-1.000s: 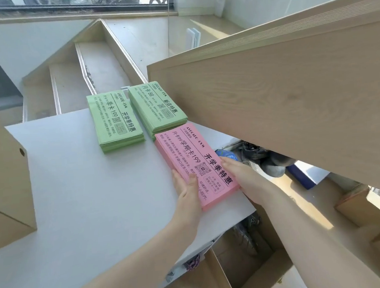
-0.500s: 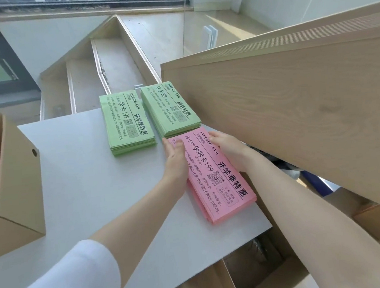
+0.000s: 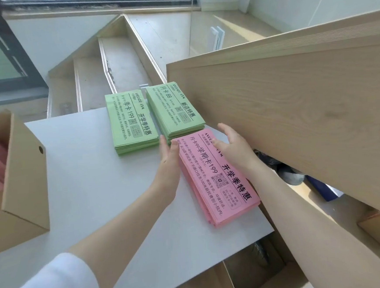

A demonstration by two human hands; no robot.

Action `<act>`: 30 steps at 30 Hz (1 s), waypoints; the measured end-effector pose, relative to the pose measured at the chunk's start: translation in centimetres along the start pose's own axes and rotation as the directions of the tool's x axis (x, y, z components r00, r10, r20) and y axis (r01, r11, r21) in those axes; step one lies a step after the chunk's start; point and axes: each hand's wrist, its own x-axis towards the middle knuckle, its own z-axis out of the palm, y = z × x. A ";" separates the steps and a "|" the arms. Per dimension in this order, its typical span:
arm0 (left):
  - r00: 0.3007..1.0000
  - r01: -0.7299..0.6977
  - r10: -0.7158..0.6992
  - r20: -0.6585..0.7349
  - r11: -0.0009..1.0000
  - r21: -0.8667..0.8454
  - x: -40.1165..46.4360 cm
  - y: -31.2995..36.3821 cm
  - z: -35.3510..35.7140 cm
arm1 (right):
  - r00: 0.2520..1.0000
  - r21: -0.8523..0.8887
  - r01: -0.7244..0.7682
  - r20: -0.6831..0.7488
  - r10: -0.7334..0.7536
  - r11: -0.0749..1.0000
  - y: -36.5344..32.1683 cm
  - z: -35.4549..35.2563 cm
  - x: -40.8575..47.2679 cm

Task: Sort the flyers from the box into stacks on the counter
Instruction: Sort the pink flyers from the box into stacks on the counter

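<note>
Pink flyers [image 3: 219, 178] lie stacked at the right edge of the grey tabletop [image 3: 91, 174], their far end touching one of two green stacks [image 3: 175, 109] [image 3: 129, 121]. Left hand [image 3: 168, 161] stands edge-on against the pink stack's left side, fingers [image 3: 164, 146] straight and together. Right hand [image 3: 232, 146] hovers over its far right corner, fingers [image 3: 225, 129] loosely spread, holding nothing. Left of them a cardboard box [image 3: 21, 175] holds more pink sheets.
</note>
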 end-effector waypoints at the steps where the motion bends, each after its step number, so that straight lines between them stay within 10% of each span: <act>1: 0.999 -0.037 0.037 0.000 0.998 0.057 -0.7 0.4 -0.8 | 0.996 -0.020 0.080 -0.038 -0.080 0.997 -0.7 0.2 -0.8; 10: 0.925 -0.361 0.379 -0.024 0.896 0.259 -9.9 5.9 -12.5 | 0.887 0.080 0.348 0.293 -0.356 0.934 -9.1 9.5 -4.8; 21: 0.787 -0.392 0.567 -0.241 0.763 0.514 -15.6 12.3 -32.2 | 0.685 0.122 0.613 0.410 -0.602 0.781 -22.1 26.3 -6.6; 30: 0.940 -0.147 0.322 0.113 0.084 0.986 -12.7 15.8 -49.4 | 0.613 -0.342 0.786 0.538 -0.579 0.515 -28.0 37.9 -5.7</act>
